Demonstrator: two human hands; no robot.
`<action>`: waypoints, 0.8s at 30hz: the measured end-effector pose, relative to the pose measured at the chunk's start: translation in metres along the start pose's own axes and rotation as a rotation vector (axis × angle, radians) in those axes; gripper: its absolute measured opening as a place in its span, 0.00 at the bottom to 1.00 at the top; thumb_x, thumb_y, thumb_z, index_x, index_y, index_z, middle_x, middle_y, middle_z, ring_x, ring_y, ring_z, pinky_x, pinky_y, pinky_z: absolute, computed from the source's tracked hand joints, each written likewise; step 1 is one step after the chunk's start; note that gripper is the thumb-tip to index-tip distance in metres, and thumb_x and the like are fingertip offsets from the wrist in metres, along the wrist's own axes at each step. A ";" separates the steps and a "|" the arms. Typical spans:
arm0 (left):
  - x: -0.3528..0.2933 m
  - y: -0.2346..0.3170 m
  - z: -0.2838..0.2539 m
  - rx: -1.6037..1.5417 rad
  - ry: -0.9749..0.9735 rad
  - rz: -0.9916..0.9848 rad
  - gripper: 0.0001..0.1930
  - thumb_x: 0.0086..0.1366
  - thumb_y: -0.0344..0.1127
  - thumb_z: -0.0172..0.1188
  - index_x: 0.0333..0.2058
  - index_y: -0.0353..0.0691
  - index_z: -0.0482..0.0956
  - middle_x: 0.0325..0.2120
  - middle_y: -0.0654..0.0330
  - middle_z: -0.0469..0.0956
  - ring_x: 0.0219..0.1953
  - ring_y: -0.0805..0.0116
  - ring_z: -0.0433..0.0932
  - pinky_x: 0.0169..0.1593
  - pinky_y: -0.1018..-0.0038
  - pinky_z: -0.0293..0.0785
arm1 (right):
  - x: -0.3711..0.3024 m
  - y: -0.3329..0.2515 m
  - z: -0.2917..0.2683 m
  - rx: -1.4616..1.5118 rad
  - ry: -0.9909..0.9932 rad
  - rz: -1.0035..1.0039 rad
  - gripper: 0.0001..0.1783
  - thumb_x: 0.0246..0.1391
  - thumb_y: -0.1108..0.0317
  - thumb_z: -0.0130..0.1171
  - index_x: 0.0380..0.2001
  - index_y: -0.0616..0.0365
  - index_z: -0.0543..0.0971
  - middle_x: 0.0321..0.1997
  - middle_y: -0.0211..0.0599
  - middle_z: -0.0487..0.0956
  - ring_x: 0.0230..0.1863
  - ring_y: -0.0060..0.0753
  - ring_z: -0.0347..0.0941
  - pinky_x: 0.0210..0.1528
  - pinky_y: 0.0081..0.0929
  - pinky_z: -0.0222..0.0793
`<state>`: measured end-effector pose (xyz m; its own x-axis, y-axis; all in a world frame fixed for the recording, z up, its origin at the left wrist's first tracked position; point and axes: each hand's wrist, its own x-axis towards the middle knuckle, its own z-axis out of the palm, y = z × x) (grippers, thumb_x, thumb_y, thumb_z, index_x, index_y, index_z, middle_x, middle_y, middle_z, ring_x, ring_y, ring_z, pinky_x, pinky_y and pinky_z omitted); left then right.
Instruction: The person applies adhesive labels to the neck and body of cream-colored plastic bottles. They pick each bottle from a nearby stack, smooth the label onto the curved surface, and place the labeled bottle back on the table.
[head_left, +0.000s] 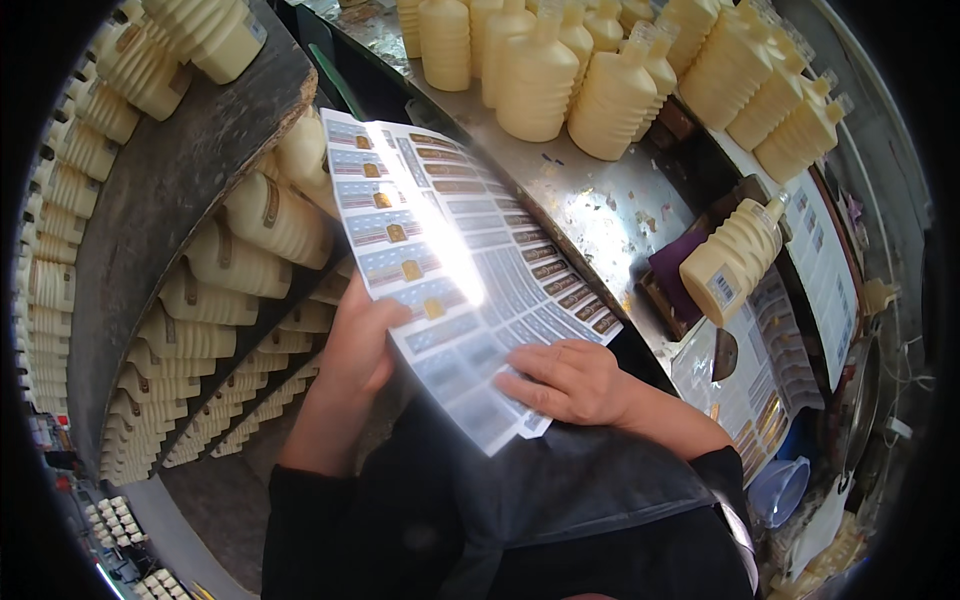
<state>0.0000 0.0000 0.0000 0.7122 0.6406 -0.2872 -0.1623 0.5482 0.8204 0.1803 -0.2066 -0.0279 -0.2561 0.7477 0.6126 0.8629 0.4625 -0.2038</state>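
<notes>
A large glossy sheet of printed labels (460, 235), bluish-white with gold and brown patches, slopes across my lap. Its left edge is gripped by my left hand (365, 330), with the thumb on top and the other fingers hidden behind. My right hand (570, 382) lies over the lower right part of the sheet. Its thumb and forefinger stretch apart on the printed surface, and I make out nothing between them. Bright glare runs down the sheet's upper half. To the right, a cream ribbed bottle (735, 260) with a small label lies tilted beside a purple pad (680, 280).
Several cream bottles (535, 85) stand on the metal bench (590, 200) ahead. More fill dark shelves (170, 190) at my left in rows. Further label sheets (775, 370) hang or lie at the right. A blue plastic cup (778, 492) sits at the lower right.
</notes>
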 end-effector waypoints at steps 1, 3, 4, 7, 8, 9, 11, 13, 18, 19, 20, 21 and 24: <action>0.005 -0.007 -0.002 -0.015 0.013 -0.032 0.37 0.54 0.15 0.49 0.67 0.32 0.61 0.57 0.47 0.72 0.59 0.52 0.76 0.62 0.60 0.75 | -0.004 0.002 0.001 -0.001 -0.020 0.023 0.23 0.49 0.71 0.62 0.52 0.54 0.82 0.48 0.37 0.83 0.41 0.31 0.83 0.38 0.22 0.77; 0.015 -0.013 -0.013 -0.028 0.067 -0.120 0.34 0.54 0.14 0.49 0.64 0.32 0.64 0.52 0.51 0.74 0.55 0.58 0.78 0.57 0.65 0.78 | -0.001 -0.003 0.015 -0.002 -0.028 0.058 0.23 0.49 0.71 0.62 0.52 0.55 0.82 0.46 0.37 0.83 0.40 0.31 0.82 0.36 0.23 0.77; 0.027 -0.028 -0.012 -0.059 0.025 -0.106 0.33 0.55 0.14 0.49 0.62 0.31 0.65 0.50 0.51 0.75 0.54 0.59 0.78 0.56 0.65 0.79 | -0.004 0.005 0.016 -0.041 -0.046 0.047 0.23 0.49 0.71 0.62 0.52 0.55 0.82 0.45 0.37 0.83 0.39 0.31 0.82 0.36 0.24 0.77; 0.057 -0.056 -0.025 -0.053 -0.057 -0.110 0.29 0.56 0.14 0.50 0.59 0.31 0.68 0.48 0.51 0.77 0.50 0.58 0.80 0.53 0.65 0.81 | -0.011 0.008 0.027 -0.073 -0.079 0.089 0.25 0.48 0.71 0.61 0.53 0.54 0.82 0.44 0.34 0.83 0.36 0.30 0.82 0.34 0.25 0.76; 0.067 -0.066 -0.032 -0.037 -0.076 -0.122 0.28 0.56 0.14 0.51 0.58 0.31 0.69 0.48 0.51 0.77 0.49 0.58 0.81 0.52 0.65 0.81 | -0.015 0.009 0.028 -0.072 -0.114 0.116 0.25 0.47 0.72 0.60 0.53 0.53 0.82 0.44 0.33 0.83 0.36 0.31 0.82 0.34 0.25 0.77; 0.077 -0.078 -0.038 -0.048 -0.108 -0.161 0.29 0.56 0.14 0.51 0.59 0.32 0.69 0.49 0.50 0.77 0.50 0.57 0.81 0.54 0.64 0.81 | -0.019 0.009 0.029 -0.071 -0.149 0.142 0.26 0.47 0.72 0.60 0.53 0.53 0.82 0.44 0.33 0.83 0.36 0.31 0.82 0.34 0.26 0.77; 0.097 -0.101 -0.052 -0.046 -0.162 -0.247 0.31 0.55 0.15 0.52 0.61 0.32 0.68 0.53 0.48 0.77 0.53 0.56 0.81 0.57 0.62 0.81 | -0.027 0.009 0.035 -0.044 -0.199 0.223 0.27 0.47 0.73 0.60 0.54 0.52 0.82 0.46 0.32 0.84 0.36 0.34 0.83 0.35 0.28 0.78; 0.125 -0.118 -0.063 -0.114 -0.257 -0.334 0.30 0.56 0.16 0.54 0.60 0.32 0.70 0.54 0.50 0.77 0.54 0.56 0.81 0.59 0.60 0.80 | -0.034 0.013 0.041 -0.012 -0.211 0.307 0.27 0.47 0.74 0.59 0.54 0.52 0.81 0.46 0.34 0.84 0.37 0.37 0.83 0.35 0.30 0.78; 0.192 -0.154 -0.068 -0.172 -0.355 -0.239 0.30 0.57 0.17 0.55 0.61 0.33 0.70 0.54 0.51 0.77 0.56 0.53 0.79 0.61 0.56 0.78 | -0.045 0.034 0.063 -0.006 -0.393 0.654 0.28 0.47 0.74 0.68 0.55 0.56 0.79 0.56 0.48 0.79 0.50 0.57 0.78 0.52 0.46 0.76; 0.206 -0.159 -0.070 -0.228 -0.429 -0.181 0.29 0.57 0.17 0.55 0.60 0.33 0.71 0.54 0.51 0.77 0.56 0.53 0.79 0.61 0.56 0.78 | -0.047 0.036 0.067 -0.033 -0.396 0.699 0.27 0.48 0.73 0.67 0.55 0.56 0.78 0.57 0.48 0.78 0.51 0.57 0.78 0.53 0.46 0.75; 0.224 -0.164 -0.070 -0.347 -0.343 -0.235 0.28 0.58 0.17 0.53 0.59 0.33 0.72 0.54 0.50 0.77 0.56 0.51 0.79 0.60 0.55 0.78 | -0.050 0.036 0.071 -0.070 -0.400 0.745 0.26 0.50 0.73 0.67 0.56 0.56 0.78 0.59 0.49 0.77 0.52 0.58 0.77 0.53 0.46 0.75; 0.237 -0.170 -0.074 -0.282 -0.341 -0.157 0.27 0.58 0.18 0.54 0.59 0.33 0.73 0.53 0.50 0.78 0.55 0.50 0.79 0.60 0.55 0.78 | -0.053 0.036 0.073 -0.109 -0.404 0.792 0.25 0.52 0.73 0.66 0.56 0.56 0.78 0.60 0.50 0.76 0.53 0.58 0.77 0.54 0.46 0.74; 0.279 -0.189 -0.080 -0.051 -0.243 0.041 0.23 0.60 0.20 0.55 0.55 0.32 0.75 0.50 0.49 0.79 0.52 0.51 0.80 0.56 0.57 0.78 | -0.061 0.036 0.074 -0.055 -0.398 0.916 0.26 0.55 0.70 0.66 0.58 0.53 0.78 0.64 0.49 0.74 0.56 0.58 0.76 0.57 0.46 0.74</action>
<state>0.1741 0.1181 -0.2748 0.8465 0.5182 -0.1220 -0.2242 0.5547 0.8013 0.1945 -0.2004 -0.1297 0.3992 0.9145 -0.0654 0.8171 -0.3872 -0.4271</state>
